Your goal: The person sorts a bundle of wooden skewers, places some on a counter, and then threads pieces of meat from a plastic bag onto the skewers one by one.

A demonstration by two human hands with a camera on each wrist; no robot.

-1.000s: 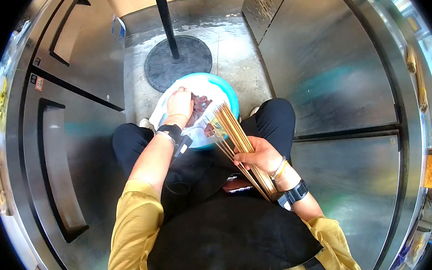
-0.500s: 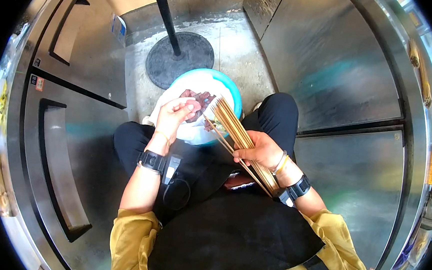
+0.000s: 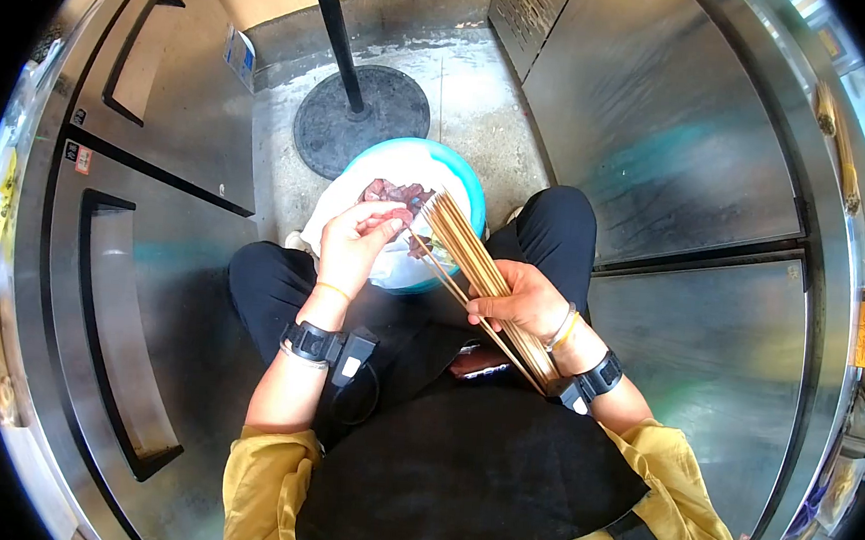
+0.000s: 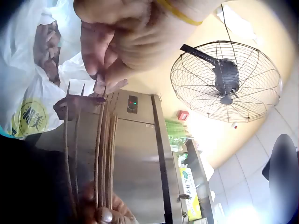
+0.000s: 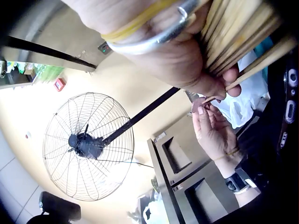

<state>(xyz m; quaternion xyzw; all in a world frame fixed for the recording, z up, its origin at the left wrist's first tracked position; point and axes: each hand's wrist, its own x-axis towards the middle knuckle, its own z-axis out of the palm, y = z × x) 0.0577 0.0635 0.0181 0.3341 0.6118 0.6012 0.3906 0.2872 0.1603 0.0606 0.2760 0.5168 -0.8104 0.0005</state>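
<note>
My left hand (image 3: 349, 252) pinches a small dark red piece of meat (image 3: 397, 215) between thumb and fingers, right at the tip of a skewer. In my right hand (image 3: 523, 301) is a thick bundle of bamboo skewers (image 3: 469, 248), points up and tilted to the left, with one or two set apart from the rest. The left wrist view shows another meat piece (image 4: 74, 103) across the skewer tips, just below the pinched one. Behind the hands, more raw meat (image 3: 398, 193) lies on a white plastic bag (image 3: 343, 194) in a blue basin (image 3: 473, 185).
The basin sits between the person's knees. Beyond it stands the round black base (image 3: 307, 126) of a pole fan. Steel refrigerator doors (image 3: 149, 300) flank the left, and more steel doors (image 3: 673, 136) the right.
My left hand has come up out of the basin with a piece of meat and moved right to a skewer tip. The right hand has stayed almost still with its bundle.
</note>
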